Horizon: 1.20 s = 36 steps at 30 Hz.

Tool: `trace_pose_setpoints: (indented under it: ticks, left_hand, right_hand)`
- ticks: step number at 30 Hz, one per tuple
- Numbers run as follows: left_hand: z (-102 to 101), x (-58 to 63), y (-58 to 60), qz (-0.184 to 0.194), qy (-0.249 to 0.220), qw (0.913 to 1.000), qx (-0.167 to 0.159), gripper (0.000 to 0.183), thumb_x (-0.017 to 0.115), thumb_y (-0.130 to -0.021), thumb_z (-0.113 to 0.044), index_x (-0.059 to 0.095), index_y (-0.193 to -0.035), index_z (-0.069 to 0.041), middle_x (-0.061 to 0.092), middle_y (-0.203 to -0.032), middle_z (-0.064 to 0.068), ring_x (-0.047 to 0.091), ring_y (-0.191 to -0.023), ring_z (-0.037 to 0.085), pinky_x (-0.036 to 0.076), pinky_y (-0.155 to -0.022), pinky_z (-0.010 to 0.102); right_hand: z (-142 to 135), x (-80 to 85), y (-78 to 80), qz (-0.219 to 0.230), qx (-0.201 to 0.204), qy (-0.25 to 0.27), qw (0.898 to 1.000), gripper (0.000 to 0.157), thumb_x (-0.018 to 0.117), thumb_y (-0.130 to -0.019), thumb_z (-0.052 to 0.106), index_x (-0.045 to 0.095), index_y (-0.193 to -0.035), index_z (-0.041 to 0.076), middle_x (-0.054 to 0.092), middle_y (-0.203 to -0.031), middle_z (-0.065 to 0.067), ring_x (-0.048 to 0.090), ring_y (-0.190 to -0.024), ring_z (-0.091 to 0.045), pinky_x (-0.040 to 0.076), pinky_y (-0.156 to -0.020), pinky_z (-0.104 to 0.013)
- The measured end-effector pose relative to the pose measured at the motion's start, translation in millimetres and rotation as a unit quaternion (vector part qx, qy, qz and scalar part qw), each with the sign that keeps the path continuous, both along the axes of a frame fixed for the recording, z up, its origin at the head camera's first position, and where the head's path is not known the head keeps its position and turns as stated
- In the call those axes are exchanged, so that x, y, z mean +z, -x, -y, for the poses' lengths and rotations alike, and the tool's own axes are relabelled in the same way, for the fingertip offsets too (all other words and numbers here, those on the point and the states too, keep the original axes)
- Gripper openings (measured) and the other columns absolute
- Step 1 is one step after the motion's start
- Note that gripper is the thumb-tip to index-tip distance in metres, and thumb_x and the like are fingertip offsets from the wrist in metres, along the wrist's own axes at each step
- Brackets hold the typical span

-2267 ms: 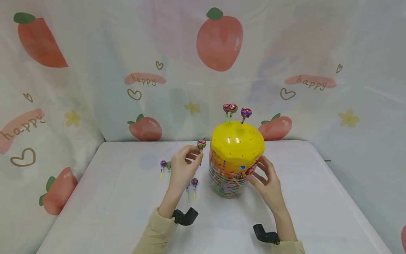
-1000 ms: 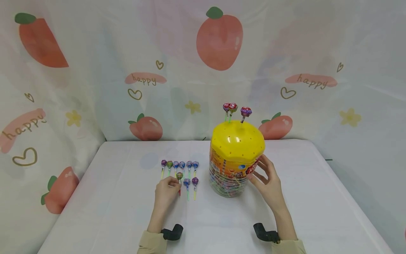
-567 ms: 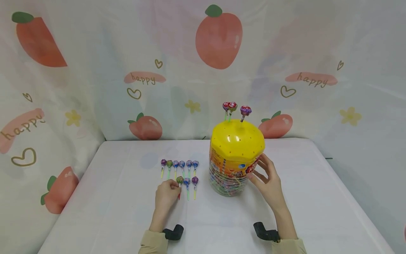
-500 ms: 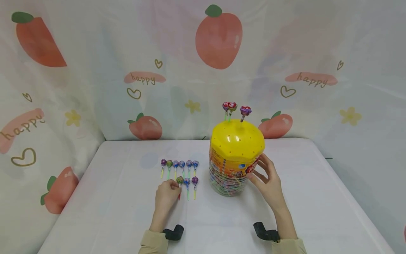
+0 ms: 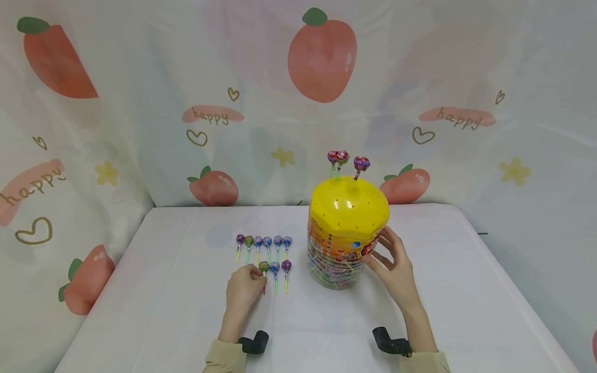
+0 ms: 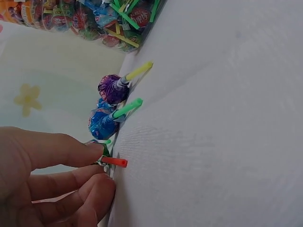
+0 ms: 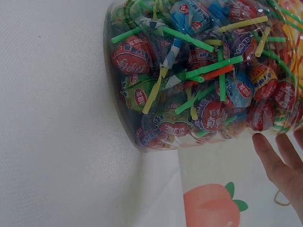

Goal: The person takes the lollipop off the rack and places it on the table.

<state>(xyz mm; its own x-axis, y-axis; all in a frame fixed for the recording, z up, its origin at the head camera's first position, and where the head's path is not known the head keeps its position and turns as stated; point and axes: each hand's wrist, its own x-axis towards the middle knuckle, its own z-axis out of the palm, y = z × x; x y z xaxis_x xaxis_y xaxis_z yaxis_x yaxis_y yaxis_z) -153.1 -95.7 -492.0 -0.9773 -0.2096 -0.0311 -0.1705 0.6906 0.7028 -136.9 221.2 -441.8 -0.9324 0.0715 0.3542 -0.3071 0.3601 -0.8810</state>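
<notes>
My left hand (image 5: 243, 290) pinches a green-wrapped lollipop (image 5: 264, 266) with a red stick, low at the tabletop, at the left end of a row beside a blue lollipop (image 5: 274, 267) and a purple one (image 5: 286, 265). Seen from the left wrist, thumb and fingers cover most of its head, while the red stick (image 6: 116, 161) juts out. My right hand (image 5: 395, 269) touches the right side of a clear candy jar (image 5: 333, 269) with a yellow lid (image 5: 345, 207), its fingers extended. Lollipops fill the jar in the right wrist view.
Behind the front row lies a second row of several lollipops (image 5: 258, 241). Three lollipops (image 5: 361, 164) stand upright in holes of the lid. A white cloth covers the table (image 5: 163, 290), and a fruit-printed curtain (image 5: 261, 62) hangs at the back and left.
My left hand has brought the green lollipop from beside the jar down and left to the front row, then lowered it slightly. The right hand stays at the jar.
</notes>
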Motion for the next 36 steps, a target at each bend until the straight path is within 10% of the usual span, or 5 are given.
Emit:
trace_pose_setpoints:
  ticks: [17,36]
  left_hand:
    - [1,25.9,-5.2,-0.046,-0.010,0.9988,0.015,0.018,0.071,-0.082,-0.022,0.071,-0.093,-0.007,0.070,-0.077,0.004,0.057,-0.061,0.015,0.038,-0.052,0.025]
    - [-33,90.4,-12.3,-0.190,-0.038,0.9809,-0.015,0.016,0.070,-0.086,-0.022,0.071,-0.098,-0.012,0.068,-0.084,0.000,0.065,-0.076,0.015,0.048,-0.065,0.030]
  right_hand:
    - [-1,0.9,-0.4,0.002,-0.006,-0.002,1.000,0.076,0.067,-0.087,0.004,0.029,-0.150,0.020,0.039,-0.147,-0.008,0.040,-0.125,0.003,0.046,-0.094,-0.013]
    - [0,-1.3,0.1,0.002,0.002,0.007,1.000,0.076,0.067,-0.087,0.003,0.029,-0.150,0.022,0.039,-0.147,-0.007,0.040,-0.126,0.003,0.047,-0.094,-0.014]
